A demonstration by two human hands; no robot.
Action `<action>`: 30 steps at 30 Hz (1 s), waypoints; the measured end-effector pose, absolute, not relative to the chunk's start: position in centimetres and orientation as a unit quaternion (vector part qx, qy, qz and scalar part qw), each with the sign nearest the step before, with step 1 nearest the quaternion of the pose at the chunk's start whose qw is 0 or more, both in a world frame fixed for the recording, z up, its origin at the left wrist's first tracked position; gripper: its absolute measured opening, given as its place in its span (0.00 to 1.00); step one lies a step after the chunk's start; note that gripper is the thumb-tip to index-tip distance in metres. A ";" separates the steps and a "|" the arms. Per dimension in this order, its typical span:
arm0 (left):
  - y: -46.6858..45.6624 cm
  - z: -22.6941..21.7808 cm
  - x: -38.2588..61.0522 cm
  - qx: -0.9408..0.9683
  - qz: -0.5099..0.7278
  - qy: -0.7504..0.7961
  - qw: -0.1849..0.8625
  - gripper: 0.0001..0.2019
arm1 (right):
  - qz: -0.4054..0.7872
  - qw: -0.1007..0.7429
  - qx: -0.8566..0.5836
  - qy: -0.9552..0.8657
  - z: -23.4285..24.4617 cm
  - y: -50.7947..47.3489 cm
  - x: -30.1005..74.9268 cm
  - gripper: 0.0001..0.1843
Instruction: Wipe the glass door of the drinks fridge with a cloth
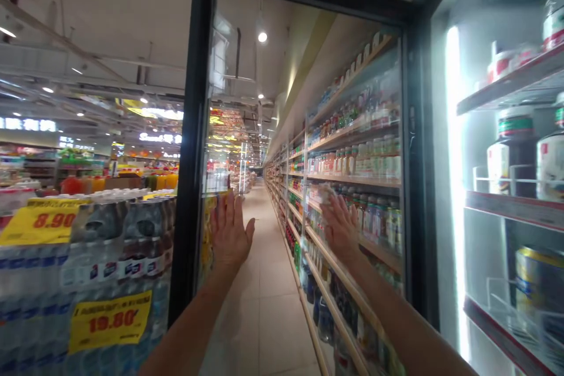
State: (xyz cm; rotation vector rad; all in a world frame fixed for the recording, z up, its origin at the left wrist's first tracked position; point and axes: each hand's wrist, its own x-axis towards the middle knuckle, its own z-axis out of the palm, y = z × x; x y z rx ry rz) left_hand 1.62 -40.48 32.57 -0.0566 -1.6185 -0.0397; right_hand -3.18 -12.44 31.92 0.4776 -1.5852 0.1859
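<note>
A glass door with a black frame [185, 188] stands open in front of me. My left hand [231, 232] lies flat against the pane near its left side, fingers up and thumb out, holding nothing. Farther right, my right hand [341, 229] presses on the same pane and is slightly blurred. Under its fingertips shows a small whitish, crumpled piece that looks like a cloth [325, 192]; most of it is hidden by the fingers. Through the glass, shelves of bottles [352, 164] run along the aisle.
To the right is the lit cooler interior, with dark bottles [513, 153] on a wire-fronted shelf [511, 207] and a can [537, 276] below. Packs of bottled drinks [118, 264] with yellow price signs [110, 320] are stacked at left. The tiled floor [259, 282] stretches ahead behind the glass.
</note>
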 end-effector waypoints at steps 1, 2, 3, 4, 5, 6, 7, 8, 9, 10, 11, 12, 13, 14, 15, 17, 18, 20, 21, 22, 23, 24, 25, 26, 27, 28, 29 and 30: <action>-40.5 32.6 1.6 -0.026 -0.015 -0.722 0.691 0.31 | 0.124 0.686 0.158 -0.700 32.2 -11.2 -3.5 0.24; -40.5 32.6 1.6 -0.026 -0.012 -0.721 0.692 0.31 | 0.170 0.697 0.098 -0.690 32.5 -10.0 -3.9 0.24; -40.5 32.5 1.5 -0.027 -0.010 -0.719 0.695 0.31 | 0.214 0.703 0.044 -0.676 32.8 -9.2 -4.3 0.25; -40.5 32.5 1.4 -0.029 -0.009 -0.715 0.699 0.30 | 0.245 0.706 0.007 -0.664 33.0 -8.9 -4.5 0.26; -40.5 32.5 1.3 -0.030 -0.009 -0.711 0.702 0.30 | 0.257 0.707 -0.006 -0.659 33.0 -9.3 -4.6 0.27; -40.5 32.5 1.2 -0.030 -0.011 -0.707 0.707 0.30 | 0.246 0.707 0.007 -0.664 32.8 -10.3 -4.5 0.27; -40.5 32.5 1.0 -0.032 -0.014 -0.703 0.710 0.30 | 0.215 0.705 0.044 -0.674 32.4 -11.7 -4.2 0.27; -40.6 32.5 0.9 -0.033 -0.016 -0.701 0.712 0.30 | 0.173 0.701 0.097 -0.685 31.9 -13.4 -3.7 0.26; -40.7 32.4 0.8 -0.033 -0.018 -0.700 0.713 0.29 | 0.128 0.692 0.154 -0.693 31.3 -15.1 -3.3 0.26; -40.7 32.4 0.7 -0.033 -0.020 -0.701 0.712 0.29 | 0.088 0.680 0.207 -0.698 30.7 -16.5 -2.8 0.25; -40.8 32.4 0.7 -0.033 -0.023 -0.703 0.711 0.29 | 0.061 0.670 0.246 -0.697 30.3 -17.4 -2.5 0.25; -40.8 32.4 0.6 -0.034 -0.024 -0.704 0.709 0.29 | 0.048 0.664 0.266 -0.697 30.1 -17.7 -2.4 0.25; -40.9 32.4 0.7 -0.035 -0.025 -0.707 0.706 0.30 | 0.050 0.665 0.265 -0.696 30.0 -17.5 -2.5 0.26; -40.9 32.4 0.7 -0.038 -0.026 -0.708 0.704 0.30 | 0.066 0.673 0.244 -0.695 30.2 -16.8 -2.7 0.26; -40.9 32.4 0.7 -0.040 -0.026 -0.710 0.702 0.30 | 0.094 0.687 0.208 -0.690 30.5 -15.9 -3.0 0.26; -40.9 32.4 0.7 -0.043 -0.025 -0.714 0.699 0.30 | 0.164 0.712 0.120 -0.672 31.4 -14.3 -3.8 0.28; -40.8 32.4 0.7 -0.042 -0.024 -0.715 0.698 0.30 | 0.194 0.721 0.083 -0.660 31.8 -14.0 -4.0 0.28; -40.8 32.4 0.6 -0.038 -0.023 -0.714 0.698 0.30 | 0.213 0.727 0.064 -0.649 32.1 -14.5 -4.2 0.28; -40.8 32.4 0.6 -0.037 -0.022 -0.713 0.700 0.30 | 0.195 0.724 0.088 -0.656 32.1 -15.3 -4.0 0.28; -40.8 32.3 0.5 -0.037 -0.020 -0.711 0.701 0.30 | 0.164 0.716 0.130 -0.667 32.0 -16.1 -3.8 0.29; -40.9 32.3 0.5 -0.036 -0.019 -0.711 0.702 0.30 | 0.128 0.705 0.176 -0.675 31.9 -16.9 -3.6 0.29; -40.9 32.3 0.4 -0.035 -0.019 -0.711 0.702 0.30 | 0.095 0.693 0.217 -0.681 31.8 -17.4 -3.4 0.29; -40.9 32.3 0.4 -0.034 -0.017 -0.712 0.701 0.30 | 0.076 0.689 0.239 -0.680 31.9 -17.6 -3.3 0.29; -41.0 32.3 0.4 -0.032 -0.015 -0.712 0.701 0.29 | 0.074 0.693 0.237 -0.677 32.1 -17.5 -3.3 0.29; -41.0 32.3 0.4 -0.031 -0.012 -0.712 0.701 0.29 | 0.091 0.705 0.213 -0.671 32.4 -17.2 -3.4 0.29; -41.0 32.3 0.5 -0.030 -0.009 -0.713 0.701 0.28 | 0.120 0.718 0.172 -0.664 32.8 -16.9 -3.6 0.29; -41.0 32.3 0.6 -0.032 -0.005 -0.712 0.702 0.28 | 0.153 0.727 0.128 -0.657 33.1 -16.6 -3.7 0.28; -40.9 32.3 0.6 -0.034 -0.002 -0.711 0.703 0.28 | 0.180 0.732 0.093 -0.651 33.4 -16.6 -3.8 0.28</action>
